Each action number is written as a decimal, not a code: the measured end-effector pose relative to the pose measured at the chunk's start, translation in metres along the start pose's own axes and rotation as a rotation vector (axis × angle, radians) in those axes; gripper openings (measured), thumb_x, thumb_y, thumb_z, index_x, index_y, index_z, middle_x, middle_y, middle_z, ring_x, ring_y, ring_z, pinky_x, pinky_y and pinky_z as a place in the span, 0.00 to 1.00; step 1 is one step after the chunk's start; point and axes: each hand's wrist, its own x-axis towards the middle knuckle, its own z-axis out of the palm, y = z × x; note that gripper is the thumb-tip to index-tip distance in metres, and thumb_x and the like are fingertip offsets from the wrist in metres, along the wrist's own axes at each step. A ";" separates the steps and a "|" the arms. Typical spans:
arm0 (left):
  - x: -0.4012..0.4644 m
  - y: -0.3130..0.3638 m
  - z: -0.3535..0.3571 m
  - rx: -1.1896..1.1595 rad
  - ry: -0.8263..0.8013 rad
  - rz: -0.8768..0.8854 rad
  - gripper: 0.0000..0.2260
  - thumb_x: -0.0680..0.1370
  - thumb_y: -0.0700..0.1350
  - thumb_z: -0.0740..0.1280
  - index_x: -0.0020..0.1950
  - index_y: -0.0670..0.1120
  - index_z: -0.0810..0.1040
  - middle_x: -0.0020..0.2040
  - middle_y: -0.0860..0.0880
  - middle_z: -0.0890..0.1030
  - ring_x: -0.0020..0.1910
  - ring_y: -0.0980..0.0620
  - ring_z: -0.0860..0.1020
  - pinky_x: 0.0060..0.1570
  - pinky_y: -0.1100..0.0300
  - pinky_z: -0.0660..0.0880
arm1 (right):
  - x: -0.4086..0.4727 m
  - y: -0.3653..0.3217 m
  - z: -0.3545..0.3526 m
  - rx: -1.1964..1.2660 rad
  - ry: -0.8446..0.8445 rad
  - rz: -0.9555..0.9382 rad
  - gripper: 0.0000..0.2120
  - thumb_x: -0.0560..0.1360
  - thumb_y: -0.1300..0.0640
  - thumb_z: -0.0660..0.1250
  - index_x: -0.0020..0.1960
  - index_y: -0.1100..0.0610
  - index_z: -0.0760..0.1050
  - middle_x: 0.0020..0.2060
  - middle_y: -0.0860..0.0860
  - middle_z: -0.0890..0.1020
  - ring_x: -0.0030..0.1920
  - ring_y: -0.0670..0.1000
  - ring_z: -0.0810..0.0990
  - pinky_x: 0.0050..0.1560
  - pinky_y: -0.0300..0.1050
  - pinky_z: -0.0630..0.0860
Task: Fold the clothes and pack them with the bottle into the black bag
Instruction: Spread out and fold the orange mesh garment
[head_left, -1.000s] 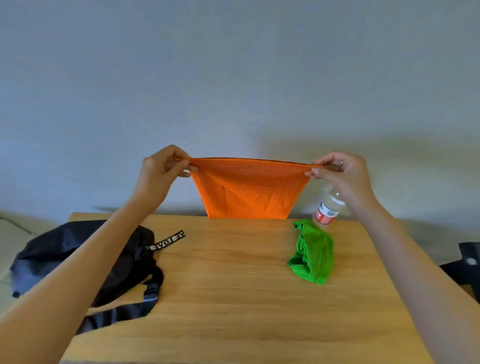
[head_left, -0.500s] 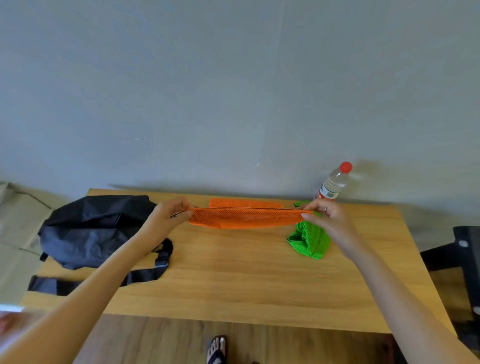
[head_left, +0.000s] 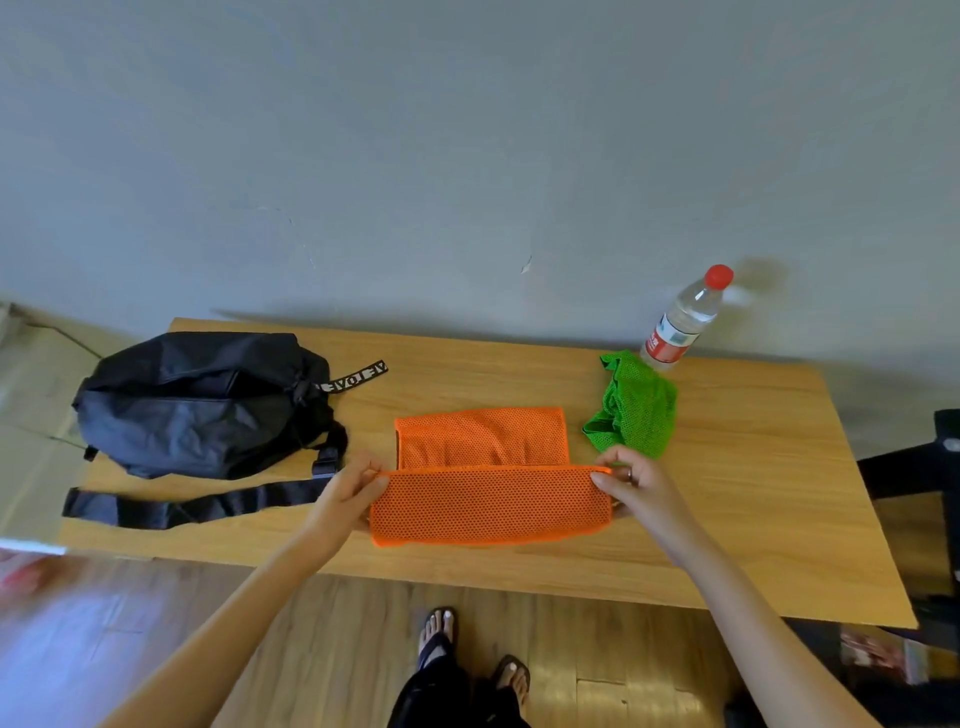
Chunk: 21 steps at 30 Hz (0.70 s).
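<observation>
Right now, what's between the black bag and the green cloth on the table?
Head view: the orange mesh garment, pinched at its corners by the left hand and right hand, lies between black bag and green cloth.

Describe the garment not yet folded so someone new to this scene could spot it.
Start at the wooden table and go to its far right corner, where the bottle stands. Just in front of it lies the green mesh garment, bunched in a heap, unlike the flat orange one.

Two garments (head_left: 488, 501) (head_left: 634, 408) — one bottle (head_left: 684, 321), one bag (head_left: 202, 402).
</observation>
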 end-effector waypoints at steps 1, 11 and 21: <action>0.002 -0.004 0.001 0.009 0.004 -0.007 0.06 0.81 0.37 0.57 0.45 0.43 0.69 0.37 0.47 0.79 0.33 0.54 0.81 0.30 0.60 0.77 | 0.003 0.005 0.002 -0.011 0.008 0.008 0.03 0.77 0.63 0.64 0.45 0.58 0.73 0.37 0.53 0.81 0.40 0.53 0.81 0.37 0.51 0.78; 0.069 -0.017 0.005 0.063 0.155 0.053 0.05 0.79 0.37 0.62 0.47 0.44 0.76 0.41 0.47 0.83 0.34 0.53 0.81 0.30 0.60 0.79 | 0.075 0.029 0.012 -0.049 0.140 -0.022 0.02 0.76 0.63 0.65 0.45 0.58 0.74 0.37 0.53 0.81 0.34 0.44 0.81 0.28 0.37 0.75; 0.147 -0.044 0.006 0.195 0.274 0.061 0.08 0.78 0.40 0.66 0.44 0.53 0.75 0.38 0.50 0.82 0.29 0.53 0.80 0.28 0.62 0.77 | 0.156 0.054 0.027 -0.214 0.212 -0.084 0.06 0.76 0.61 0.66 0.41 0.53 0.74 0.38 0.49 0.81 0.38 0.47 0.82 0.34 0.41 0.79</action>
